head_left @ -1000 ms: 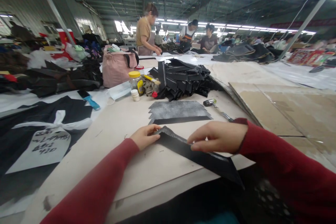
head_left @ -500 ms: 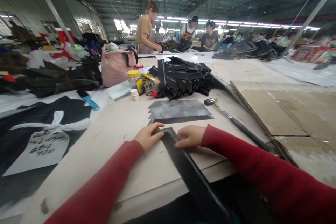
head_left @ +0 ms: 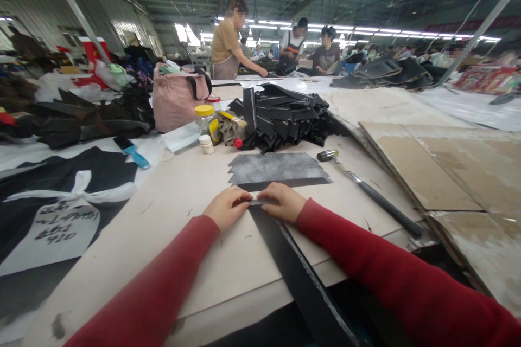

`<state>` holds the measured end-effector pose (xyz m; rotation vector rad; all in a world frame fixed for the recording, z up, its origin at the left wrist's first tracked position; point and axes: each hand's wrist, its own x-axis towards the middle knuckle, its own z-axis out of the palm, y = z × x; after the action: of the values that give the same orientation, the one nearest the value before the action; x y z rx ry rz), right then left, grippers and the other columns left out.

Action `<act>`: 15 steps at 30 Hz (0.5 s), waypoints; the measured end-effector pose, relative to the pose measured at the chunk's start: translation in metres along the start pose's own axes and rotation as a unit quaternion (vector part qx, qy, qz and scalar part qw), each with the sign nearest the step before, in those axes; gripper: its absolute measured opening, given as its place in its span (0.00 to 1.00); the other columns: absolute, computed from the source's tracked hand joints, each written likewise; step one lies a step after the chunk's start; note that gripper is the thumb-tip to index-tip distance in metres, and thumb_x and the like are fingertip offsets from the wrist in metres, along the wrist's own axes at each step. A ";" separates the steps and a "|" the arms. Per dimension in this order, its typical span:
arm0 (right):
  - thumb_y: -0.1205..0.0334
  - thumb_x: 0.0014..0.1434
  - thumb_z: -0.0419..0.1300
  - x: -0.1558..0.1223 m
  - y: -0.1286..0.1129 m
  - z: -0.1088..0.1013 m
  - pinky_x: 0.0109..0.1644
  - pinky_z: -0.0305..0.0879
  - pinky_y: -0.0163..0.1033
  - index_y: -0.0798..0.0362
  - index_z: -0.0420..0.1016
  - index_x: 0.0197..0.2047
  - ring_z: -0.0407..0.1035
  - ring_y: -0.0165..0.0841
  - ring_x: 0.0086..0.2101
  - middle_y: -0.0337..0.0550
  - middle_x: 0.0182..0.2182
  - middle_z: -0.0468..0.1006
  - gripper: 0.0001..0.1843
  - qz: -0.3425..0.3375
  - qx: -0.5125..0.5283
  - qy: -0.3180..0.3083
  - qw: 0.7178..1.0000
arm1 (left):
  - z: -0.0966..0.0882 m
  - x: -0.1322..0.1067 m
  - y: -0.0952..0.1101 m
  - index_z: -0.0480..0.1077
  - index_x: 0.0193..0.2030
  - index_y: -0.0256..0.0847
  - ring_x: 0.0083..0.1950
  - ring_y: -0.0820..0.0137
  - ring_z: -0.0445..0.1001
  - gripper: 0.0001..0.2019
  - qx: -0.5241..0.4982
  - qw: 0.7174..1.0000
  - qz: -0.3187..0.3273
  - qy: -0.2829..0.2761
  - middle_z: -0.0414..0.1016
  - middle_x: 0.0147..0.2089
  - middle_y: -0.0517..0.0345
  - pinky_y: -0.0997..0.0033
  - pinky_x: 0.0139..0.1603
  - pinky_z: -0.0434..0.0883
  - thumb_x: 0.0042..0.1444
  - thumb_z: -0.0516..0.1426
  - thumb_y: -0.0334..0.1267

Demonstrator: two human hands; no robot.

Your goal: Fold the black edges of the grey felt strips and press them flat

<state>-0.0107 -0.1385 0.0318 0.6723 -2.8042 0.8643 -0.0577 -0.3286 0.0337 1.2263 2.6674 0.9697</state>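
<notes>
Filling most of the view, a pale worktable is seen, and everything else is laid out on it. Large cardboard sheets are stacked at the right. At the left, black fabric is spread flat, tied with a white band and tagged with a handwritten label. A pile of black cut strips is heaped at the far middle, with a pink bag stood just beside it to the left.

A long black strip is laid from the table's near edge, where it hangs over, up to the middle of the board. Its far end is placed just short of a grey notched piece, which lies flat between the hands and the pile.

A hammer is set down to the right of the grey piece, with its head toward the pile.

The strip's far end is held by both red-sleeved hands, which meet fingertip to fingertip. By the left hand, the end is pinched between thumb and drawn-in fingers. By the right hand, the same end is gripped and pressed onto the board with the fingers curled close together.

A yellow-lidded jar is stood near the bag, and a small white bottle is placed just in front of it.
</notes>
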 end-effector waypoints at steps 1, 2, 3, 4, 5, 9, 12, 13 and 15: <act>0.65 0.48 0.58 0.000 0.001 0.000 0.40 0.59 0.36 0.57 0.72 0.40 0.63 0.31 0.34 0.45 0.33 0.69 0.14 -0.006 -0.001 0.000 1.000 | 0.000 0.000 0.000 0.70 0.34 0.39 0.36 0.70 0.66 0.08 -0.002 1.000 0.001 0.000 0.67 0.33 0.57 0.72 0.37 0.64 0.49 0.51 0.31; 0.64 0.49 0.58 0.000 0.002 0.000 0.41 0.59 0.36 0.57 0.72 0.41 0.63 0.31 0.34 0.46 0.33 0.70 0.15 -0.012 -0.001 0.000 1.000 | 0.000 0.000 0.000 0.70 0.34 0.39 0.36 0.70 0.66 0.08 -0.004 1.000 0.001 -0.001 0.67 0.33 0.57 0.71 0.38 0.64 0.49 0.51 0.31; 0.63 0.50 0.57 0.001 0.003 0.000 0.41 0.59 0.36 0.57 0.72 0.41 0.63 0.31 0.34 0.46 0.32 0.70 0.14 -0.018 -0.002 -0.001 1.000 | 0.000 0.000 0.000 0.70 0.34 0.39 0.37 0.70 0.66 0.08 -0.004 1.000 0.000 0.000 0.67 0.33 0.57 0.71 0.38 0.63 0.49 0.51 0.31; 0.62 0.51 0.56 0.001 0.003 0.000 0.41 0.59 0.36 0.58 0.73 0.41 0.63 0.31 0.34 0.46 0.32 0.70 0.14 -0.021 -0.003 -0.002 1.000 | 0.000 0.001 0.000 0.70 0.34 0.39 0.37 0.70 0.66 0.08 -0.003 1.000 -0.003 0.002 0.67 0.33 0.57 0.71 0.38 0.63 0.49 0.51 0.31; 0.62 0.53 0.54 0.002 0.003 0.000 0.41 0.59 0.36 0.57 0.73 0.40 0.63 0.31 0.34 0.46 0.31 0.70 0.13 -0.022 -0.004 -0.001 1.000 | 0.001 0.001 0.000 0.70 0.34 0.38 0.37 0.70 0.66 0.08 -0.001 1.000 -0.007 0.004 0.67 0.33 0.57 0.71 0.38 0.63 0.49 0.51 0.30; 0.67 0.52 0.55 0.002 -0.001 0.000 0.41 0.58 0.36 0.57 0.74 0.36 0.63 0.30 0.34 0.44 0.30 0.70 0.09 -0.012 -0.001 0.015 1.000 | 0.003 0.001 0.001 0.69 0.33 0.38 0.34 0.70 0.65 0.07 0.009 1.000 -0.022 0.014 0.66 0.31 0.58 0.71 0.36 0.63 0.48 0.51 0.30; 0.71 0.49 0.56 0.002 -0.003 0.000 0.40 0.58 0.35 0.57 0.74 0.34 0.63 0.29 0.33 0.42 0.29 0.70 0.08 -0.006 0.010 0.018 1.000 | 0.003 0.002 0.000 0.68 0.31 0.38 0.32 0.71 0.64 0.06 0.009 1.000 -0.025 0.011 0.65 0.30 0.59 0.71 0.34 0.62 0.48 0.51 0.30; 0.72 0.48 0.56 0.002 -0.003 0.000 0.40 0.58 0.35 0.56 0.73 0.33 0.63 0.29 0.33 0.42 0.29 0.70 0.08 -0.006 0.013 0.016 1.000 | 0.003 0.002 -0.001 0.68 0.30 0.38 0.32 0.71 0.63 0.05 0.008 1.000 -0.023 0.009 0.65 0.29 0.60 0.71 0.34 0.62 0.47 0.51 0.30; 0.73 0.47 0.56 0.002 -0.003 0.001 0.40 0.58 0.35 0.56 0.73 0.33 0.62 0.29 0.33 0.41 0.29 0.69 0.09 -0.009 0.014 0.015 1.000 | 0.003 0.002 -0.002 0.67 0.30 0.39 0.33 0.71 0.63 0.05 0.005 1.000 -0.012 0.003 0.65 0.30 0.60 0.72 0.34 0.62 0.47 0.51 0.30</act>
<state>-0.0115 -0.1421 0.0334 0.6818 -2.7610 0.9043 -0.0595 -0.3270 0.0302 1.1920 2.6886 0.9610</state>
